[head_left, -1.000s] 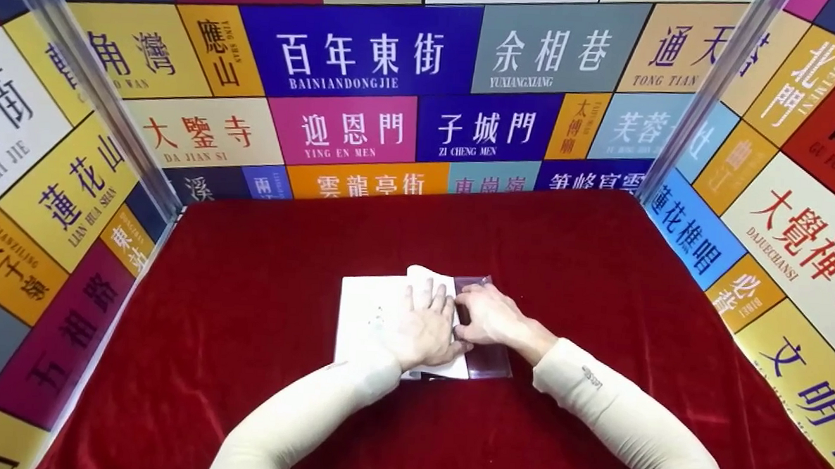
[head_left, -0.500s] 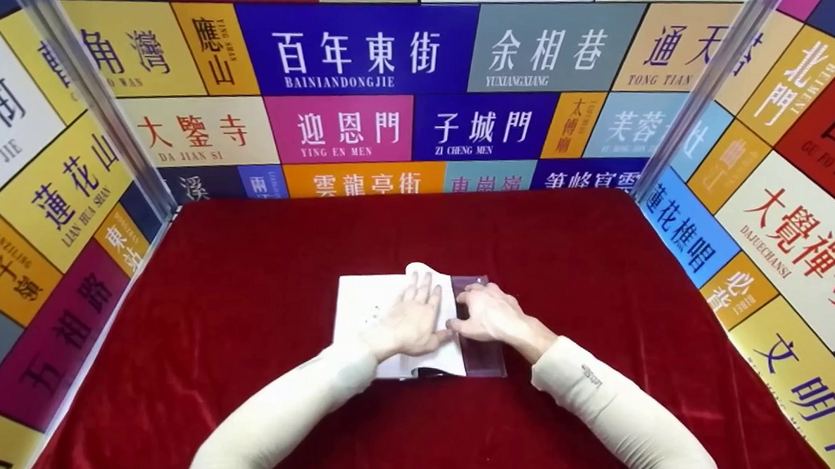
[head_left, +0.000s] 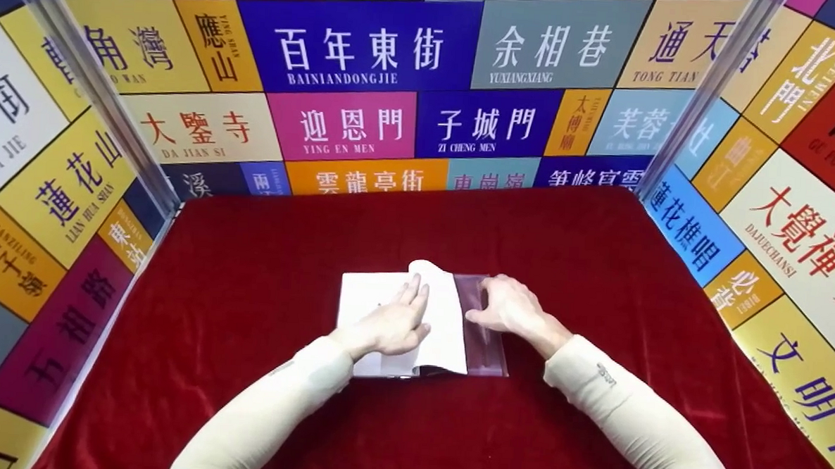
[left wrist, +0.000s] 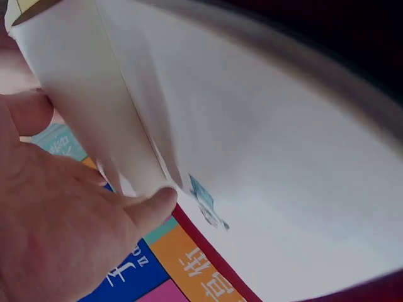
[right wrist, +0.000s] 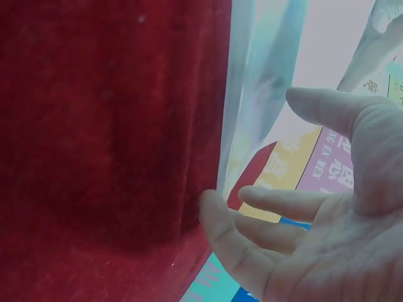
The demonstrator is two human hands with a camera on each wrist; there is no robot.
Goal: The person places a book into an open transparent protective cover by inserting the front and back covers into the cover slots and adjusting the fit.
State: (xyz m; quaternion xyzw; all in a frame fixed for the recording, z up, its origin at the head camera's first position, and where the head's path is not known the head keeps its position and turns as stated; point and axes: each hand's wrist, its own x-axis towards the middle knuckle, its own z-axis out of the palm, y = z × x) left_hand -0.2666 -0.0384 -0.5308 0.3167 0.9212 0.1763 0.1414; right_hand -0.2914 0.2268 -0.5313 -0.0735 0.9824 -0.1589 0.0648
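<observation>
An open book (head_left: 367, 296) with white pages lies on the red cloth. One page (head_left: 445, 320) bulges up in a curl, its free edge toward the right. Past that edge a clear plastic cover flap (head_left: 486, 354) lies over the cloth. My left hand (head_left: 389, 325) is over the pages with straight fingers, the fingertips close to the curled page. A small blue-grey printed figure (left wrist: 206, 204) shows on the paper in the left wrist view. Above the plastic flap is my right hand (head_left: 516, 306), thumb and fingers apart and nothing between them; its fingertips are near the plastic edge (right wrist: 236, 107).
Dark red velvet cloth (head_left: 260, 277) covers the table around the book. Behind and at both sides stand panels (head_left: 355, 48) with coloured blocks of lettering, with clear corner posts (head_left: 697, 113) between them.
My left hand has slid left, away from the page's right edge. My right hand has drawn back to the right, leaving the page edge, and its thumb and fingers have spread.
</observation>
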